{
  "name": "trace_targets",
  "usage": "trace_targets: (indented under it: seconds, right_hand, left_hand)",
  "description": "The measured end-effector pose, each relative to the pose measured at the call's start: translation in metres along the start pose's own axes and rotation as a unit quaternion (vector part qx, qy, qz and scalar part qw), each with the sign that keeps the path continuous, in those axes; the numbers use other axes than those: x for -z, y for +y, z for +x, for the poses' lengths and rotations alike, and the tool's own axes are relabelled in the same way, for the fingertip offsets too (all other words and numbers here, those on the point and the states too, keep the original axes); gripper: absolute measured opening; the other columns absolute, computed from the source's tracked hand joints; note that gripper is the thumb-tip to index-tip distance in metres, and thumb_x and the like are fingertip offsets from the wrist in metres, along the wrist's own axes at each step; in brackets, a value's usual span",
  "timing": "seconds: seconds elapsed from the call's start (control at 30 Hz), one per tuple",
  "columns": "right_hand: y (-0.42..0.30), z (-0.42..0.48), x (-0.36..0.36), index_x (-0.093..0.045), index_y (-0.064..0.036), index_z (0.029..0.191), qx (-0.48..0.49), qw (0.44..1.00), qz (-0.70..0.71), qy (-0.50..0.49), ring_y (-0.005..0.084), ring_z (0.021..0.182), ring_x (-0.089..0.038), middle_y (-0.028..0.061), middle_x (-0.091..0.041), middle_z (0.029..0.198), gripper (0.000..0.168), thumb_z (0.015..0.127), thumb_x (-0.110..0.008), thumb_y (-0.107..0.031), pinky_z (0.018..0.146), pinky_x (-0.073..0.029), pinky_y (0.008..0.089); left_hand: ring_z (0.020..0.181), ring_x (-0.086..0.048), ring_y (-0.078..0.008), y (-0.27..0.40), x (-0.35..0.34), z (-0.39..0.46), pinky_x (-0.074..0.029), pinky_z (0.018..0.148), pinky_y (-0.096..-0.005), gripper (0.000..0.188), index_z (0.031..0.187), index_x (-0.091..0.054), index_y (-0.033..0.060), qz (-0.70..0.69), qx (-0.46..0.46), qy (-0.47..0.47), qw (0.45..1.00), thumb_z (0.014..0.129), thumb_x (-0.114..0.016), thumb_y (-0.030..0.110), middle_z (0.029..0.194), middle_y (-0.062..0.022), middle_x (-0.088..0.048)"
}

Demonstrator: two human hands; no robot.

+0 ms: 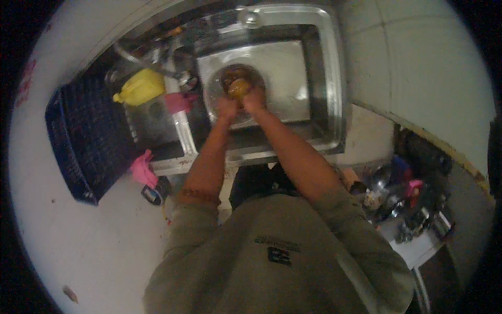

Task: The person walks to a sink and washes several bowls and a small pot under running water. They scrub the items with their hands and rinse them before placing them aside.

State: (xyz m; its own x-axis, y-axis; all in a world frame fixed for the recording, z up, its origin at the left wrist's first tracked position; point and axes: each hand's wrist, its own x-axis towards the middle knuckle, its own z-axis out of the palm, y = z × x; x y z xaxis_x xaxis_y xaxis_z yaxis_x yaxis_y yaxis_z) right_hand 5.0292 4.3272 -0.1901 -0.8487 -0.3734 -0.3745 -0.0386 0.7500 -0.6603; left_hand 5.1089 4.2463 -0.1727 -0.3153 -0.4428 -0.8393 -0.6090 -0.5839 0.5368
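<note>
A round, see-through bowl (213,92) stands in the left part of a stainless steel sink basin (288,78). Both hands are inside it, close together, holding a yellow-orange object (238,88) whose kind the blur hides. My left hand (228,106) grips its lower left side, and my right hand (254,98) its lower right side. Something brown lies in the bowl just beyond the yellow-orange object. The fingertips are blurred.
Left of the basin are a yellow plastic bag or bottle (143,87), a dark pink cloth (180,103) on the divider and a dark blue basket (94,137). A pink cloth (144,170) hangs by the sink's front edge. Mixed kitchenware (396,202) stands at the lower right.
</note>
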Motion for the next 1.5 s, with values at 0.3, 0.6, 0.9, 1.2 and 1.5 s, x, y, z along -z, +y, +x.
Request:
trace_targets:
  seconds: [0.3,0.6,0.9,1.2,1.5]
  right_hand:
    - [-0.027,-0.013,0.016,-0.044,0.003,0.134,-0.166,0.956,0.235,-0.059,0.0334,0.097,-0.065,0.0194,-0.06,0.117,0.054,0.082,-0.056,-0.003,0.079,-0.055,0.0457]
    - [-0.036,-0.016,0.023,-0.038,-0.01,0.139,-0.176,0.938,0.288,-0.079,0.0293,0.107,-0.061,0.0169,-0.054,0.128,0.052,0.088,-0.043,-0.001,0.066,-0.057,0.042]
    - [-0.063,-0.027,0.056,-0.046,-0.01,0.134,-0.385,0.732,0.502,-0.255,0.0309,0.103,-0.063,0.0128,-0.06,0.119,0.04,0.099,-0.039,-0.03,0.084,-0.056,0.0506]
    - [-0.04,-0.007,0.03,-0.046,-0.008,0.137,-0.369,0.648,0.611,-0.266,0.0329,0.118,-0.055,0.0123,-0.053,0.133,0.065,0.097,-0.038,-0.058,0.093,-0.049,0.0577]
    - [-0.062,-0.025,0.053,-0.038,0.0,0.139,-0.098,0.976,0.093,-0.171,0.04,0.106,-0.061,0.026,-0.052,0.13,0.056,0.093,-0.056,-0.028,0.082,-0.055,0.049]
  left_hand:
    - [0.054,-0.06,-0.0204,0.009,0.014,-0.001,-0.045,0.044,-0.0406,0.026,0.108,-0.061,0.0007,-0.006,0.057,-0.127,0.99,0.09,-0.053,0.016,0.076,-0.0099,-0.064]
    - [0.062,-0.065,-0.0229,0.021,0.015,-0.008,-0.049,0.049,-0.0429,0.023,0.1,-0.063,-0.0015,0.138,-0.038,0.008,0.99,0.089,-0.049,0.013,0.076,-0.0134,-0.065]
    - [0.086,-0.069,-0.0367,0.088,-0.014,-0.053,-0.055,0.071,-0.045,0.038,0.105,-0.066,0.0006,0.63,-0.275,0.012,0.726,0.081,-0.064,0.029,0.092,-0.0256,-0.069]
    - [0.096,-0.063,-0.0407,0.067,-0.013,-0.049,-0.053,0.084,-0.048,0.04,0.107,-0.066,0.0032,0.503,-0.428,0.055,0.749,0.076,-0.067,0.028,0.105,-0.02,-0.066]
    - [0.088,-0.066,-0.04,0.039,0.03,-0.035,-0.053,0.078,-0.0439,0.033,0.105,-0.062,-0.0045,0.317,-0.389,0.204,0.84,0.077,-0.062,0.014,0.097,-0.0247,-0.067]
